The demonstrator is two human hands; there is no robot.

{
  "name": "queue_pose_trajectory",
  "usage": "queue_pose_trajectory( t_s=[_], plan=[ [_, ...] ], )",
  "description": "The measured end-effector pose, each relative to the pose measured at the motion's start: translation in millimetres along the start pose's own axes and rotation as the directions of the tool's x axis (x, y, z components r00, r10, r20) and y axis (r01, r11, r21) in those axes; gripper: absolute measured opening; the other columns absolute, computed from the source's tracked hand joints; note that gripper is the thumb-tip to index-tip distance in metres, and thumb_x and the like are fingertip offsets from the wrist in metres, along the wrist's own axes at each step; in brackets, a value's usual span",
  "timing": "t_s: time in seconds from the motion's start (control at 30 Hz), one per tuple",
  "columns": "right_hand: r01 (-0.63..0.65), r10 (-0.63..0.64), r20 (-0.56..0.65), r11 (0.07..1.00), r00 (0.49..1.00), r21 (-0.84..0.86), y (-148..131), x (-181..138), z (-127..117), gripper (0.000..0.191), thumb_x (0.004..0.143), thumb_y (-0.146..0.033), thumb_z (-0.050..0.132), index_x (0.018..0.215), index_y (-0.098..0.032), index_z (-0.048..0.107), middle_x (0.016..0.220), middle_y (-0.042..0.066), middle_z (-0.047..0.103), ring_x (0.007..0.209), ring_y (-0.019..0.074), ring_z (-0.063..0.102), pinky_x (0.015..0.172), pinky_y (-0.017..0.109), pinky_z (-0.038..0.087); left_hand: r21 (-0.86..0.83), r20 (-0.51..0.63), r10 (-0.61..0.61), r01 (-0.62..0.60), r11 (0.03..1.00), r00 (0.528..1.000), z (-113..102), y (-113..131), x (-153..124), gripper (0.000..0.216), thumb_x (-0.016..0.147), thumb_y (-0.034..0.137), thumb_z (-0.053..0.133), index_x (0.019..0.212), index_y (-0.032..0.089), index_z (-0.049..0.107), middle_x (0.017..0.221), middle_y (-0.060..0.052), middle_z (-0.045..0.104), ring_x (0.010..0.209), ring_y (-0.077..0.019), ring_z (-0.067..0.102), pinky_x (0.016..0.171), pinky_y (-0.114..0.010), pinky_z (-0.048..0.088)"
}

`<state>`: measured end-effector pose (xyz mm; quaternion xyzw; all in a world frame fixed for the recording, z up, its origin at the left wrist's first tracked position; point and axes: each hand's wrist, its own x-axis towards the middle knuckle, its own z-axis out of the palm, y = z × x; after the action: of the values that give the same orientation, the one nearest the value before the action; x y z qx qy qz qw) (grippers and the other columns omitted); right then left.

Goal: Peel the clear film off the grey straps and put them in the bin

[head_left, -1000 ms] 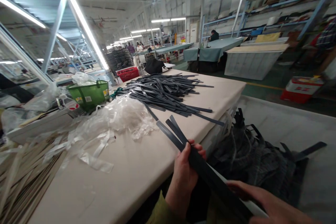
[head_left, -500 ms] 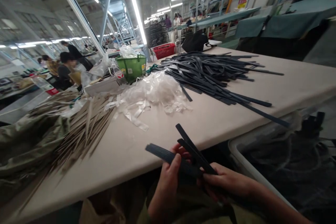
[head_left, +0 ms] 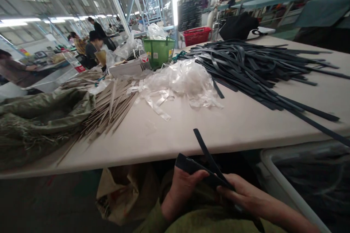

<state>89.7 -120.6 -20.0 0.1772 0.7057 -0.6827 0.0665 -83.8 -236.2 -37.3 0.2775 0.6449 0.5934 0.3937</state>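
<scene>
Close to my body, below the table's front edge, my left hand point(head_left: 182, 187) is closed around a flat bundle of dark strips point(head_left: 188, 164), its thumb on top. My right hand point(head_left: 243, 193) pinches dark strips too, near their lower part. One single strip point(head_left: 205, 149) sticks up out of the right hand's grip, crossing the bundle at an angle. The strips' lower ends are hidden by my hands and lap. A large heap of similar dark strips point(head_left: 246, 62) lies on the table at the right.
White plastic wrapping point(head_left: 188, 80) lies mid-table, with brown strips point(head_left: 115, 105) and a green sack point(head_left: 49, 111) to the left. Behind stand a green bag point(head_left: 157, 51) and red basket point(head_left: 197, 36). A bin point(head_left: 284, 189) is at lower right. People work in the background.
The camera view has turned left and downward. One of the two raised strips has come down onto the bundle; a single strip still sticks up. Both hands keep hold.
</scene>
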Motion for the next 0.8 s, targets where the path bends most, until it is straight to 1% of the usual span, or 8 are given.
queue_pose_trajectory(
  t_s=[0.1,0.17,0.37,0.47,0.53,0.6,0.73,0.8],
  plan=[
    [0.012,-0.016,-0.089,0.999,0.996,-0.041,-7,16,10,0.032,0.088,-0.047,0.061,0.098,-0.017,0.066,0.074,-0.001,0.056,0.06,0.0126,0.047,0.054,0.021,0.041,0.105,0.033,0.095,-0.098,0.99,0.995,-1,3,1,0.024,0.065,0.033,0.084,0.08,0.018,0.071,0.078,-0.002,0.072,0.073,-0.018,0.062,0.069,-0.028,0.051],
    [-0.032,0.032,-0.12,0.999,0.992,0.0,-6,22,14,0.039,0.088,-0.054,0.06,0.095,-0.016,0.066,0.065,-0.003,0.049,0.053,0.0103,0.041,0.048,0.02,0.036,0.134,0.06,0.127,-0.134,0.982,0.99,-5,5,0,0.021,0.068,0.034,0.082,0.077,0.018,0.072,0.076,-0.002,0.071,0.072,-0.0179,0.061,0.069,-0.028,0.051],
    [-0.084,0.099,-0.055,0.973,0.994,0.216,2,17,5,0.059,0.078,-0.073,0.062,0.072,-0.014,0.059,0.051,-0.003,0.047,0.041,0.0067,0.038,0.04,0.018,0.028,-0.038,0.209,0.094,-0.088,0.995,0.973,-11,7,-10,0.042,0.07,0.053,0.079,0.086,0.015,0.076,0.082,-0.007,0.074,0.073,-0.0209,0.064,0.065,-0.029,0.052],
    [-0.06,0.087,-0.062,0.935,0.994,0.35,5,11,-5,0.062,0.071,-0.076,0.066,0.061,-0.016,0.054,0.045,-0.003,0.045,0.034,0.0042,0.031,0.034,0.017,0.022,0.063,0.246,0.257,-0.28,0.958,0.935,-23,15,-6,0.059,0.069,0.07,0.071,0.092,0.017,0.077,0.085,-0.009,0.075,0.078,-0.0242,0.066,0.072,-0.034,0.054],
    [-0.038,0.093,-0.114,0.911,0.989,0.41,8,7,-11,0.061,0.065,-0.076,0.07,0.066,-0.017,0.056,0.038,-0.006,0.039,0.029,0.0035,0.025,0.032,0.018,0.015,0.2,0.187,0.404,-0.437,0.877,0.896,-40,22,3,0.058,0.076,0.071,0.063,0.099,0.019,0.076,0.096,-0.011,0.075,0.089,-0.0261,0.068,0.084,-0.038,0.054],
    [-0.037,0.117,-0.155,0.895,0.981,0.445,10,2,-16,0.064,0.062,-0.078,0.071,0.077,-0.018,0.058,0.033,-0.009,0.035,0.027,0.0039,0.02,0.032,0.018,0.011,0.391,0.104,0.497,-0.494,0.776,0.862,-63,28,16,0.051,0.087,0.064,0.054,0.109,0.022,0.072,0.112,-0.011,0.073,0.105,-0.0265,0.065,0.095,-0.041,0.051],
    [-0.016,0.151,-0.293,0.908,0.944,0.418,13,-9,-25,0.063,0.072,-0.08,0.064,0.08,-0.017,0.059,0.038,-0.006,0.04,0.034,0.0052,0.028,0.04,0.02,0.021,0.801,0.033,0.586,-0.372,0.469,0.809,-113,33,43,0.06,0.093,0.063,0.041,0.129,0.02,0.062,0.136,-0.014,0.062,0.131,-0.0303,0.05,0.11,-0.05,0.038],
    [0.005,0.155,-0.354,0.911,0.922,0.411,16,-13,-29,0.062,0.072,-0.079,0.064,0.078,-0.018,0.06,0.04,-0.005,0.042,0.036,0.0064,0.031,0.042,0.021,0.023,0.918,0.032,0.577,-0.252,0.307,0.816,-130,31,55,0.068,0.093,0.065,0.037,0.135,0.017,0.057,0.143,-0.016,0.056,0.139,-0.0334,0.041,0.113,-0.054,0.032]
  ],
)
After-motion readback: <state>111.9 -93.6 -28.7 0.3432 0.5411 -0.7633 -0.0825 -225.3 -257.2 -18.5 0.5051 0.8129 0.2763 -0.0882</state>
